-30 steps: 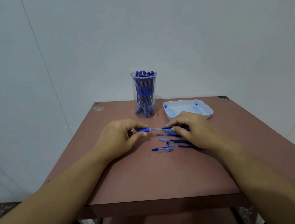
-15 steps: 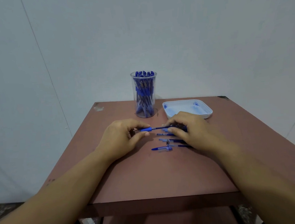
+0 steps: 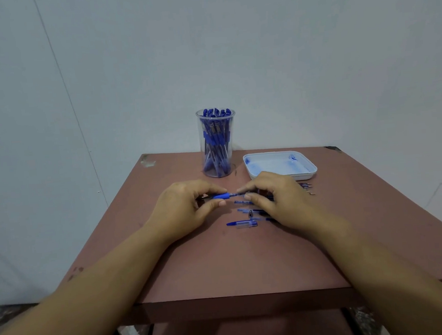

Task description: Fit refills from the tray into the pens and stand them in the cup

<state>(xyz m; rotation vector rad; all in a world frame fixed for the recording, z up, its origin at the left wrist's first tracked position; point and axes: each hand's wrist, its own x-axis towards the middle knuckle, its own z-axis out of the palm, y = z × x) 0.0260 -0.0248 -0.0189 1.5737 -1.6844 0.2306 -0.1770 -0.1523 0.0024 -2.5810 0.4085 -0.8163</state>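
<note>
Brown table (image 3: 248, 265) fills mid-frame. Centre: left hand (image 3: 183, 210) pinches a pen (image 3: 221, 196); right hand (image 3: 275, 202) pinches its other end, seemingly pushing a refill in. Next: seat it straight, then stand it in the cup (image 3: 217, 141) beside the tray (image 3: 279, 166).

A reddish-brown table (image 3: 238, 266) stands against a pale wall (image 3: 259, 58).

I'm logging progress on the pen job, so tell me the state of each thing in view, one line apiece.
Cup: upright, packed with blue pens.
Tray: on the table, looks almost empty, blue stained.
Held pen: level above the table, pinched by both hands.
Left hand: closed on the pen's blue grip.
Right hand: fingertips on the pen's other end.
Loose pen parts: lying flat on the table.
</note>
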